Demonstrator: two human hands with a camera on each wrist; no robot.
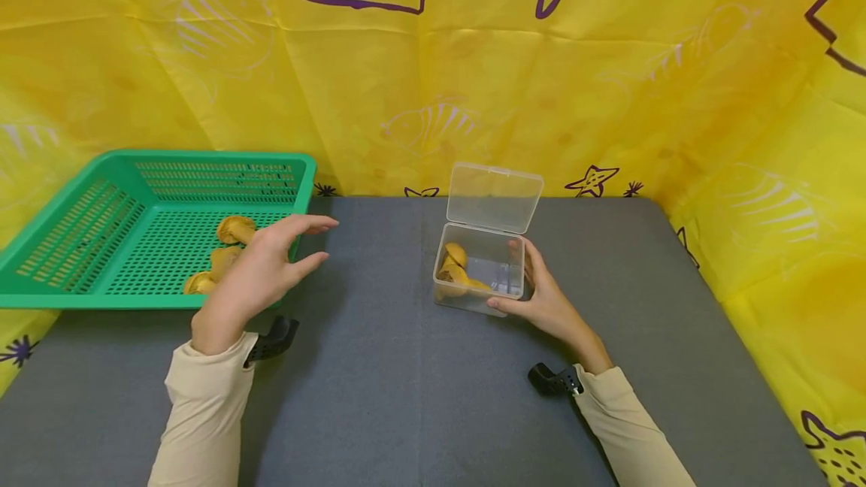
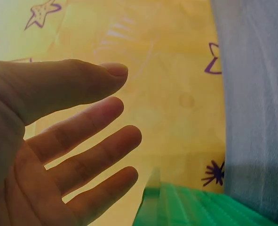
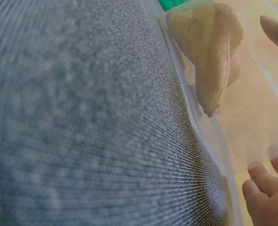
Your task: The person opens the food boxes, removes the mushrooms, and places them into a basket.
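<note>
My left hand (image 1: pixel 255 270) hovers over the right edge of a green plastic basket (image 1: pixel 211 300), thumb and fingers apart with nothing between them. Inside the basket, partly hidden by that hand, are several yellow-brown mushrooms (image 1: pixel 234 230). My right hand (image 1: pixel 545 305) grips the right side of a clear plastic box (image 1: pixel 443 243), thumb at the front and fingers along the far right side. The hinged lid (image 1: pixel 494 199) stands up at the back. More mushrooms (image 1: pixel 453 274) lie in the left part of the box; the right wrist view shows one mushroom's stem (image 3: pixel 213 70) through the wall.
A grey cloth (image 1: pixel 379 367) covers the table under the box and basket. Yellow printed fabric (image 1: pixel 379 96) hangs along the back and right side. Each wrist carries a black camera mount, the left one (image 1: pixel 274 340) below the basket's edge.
</note>
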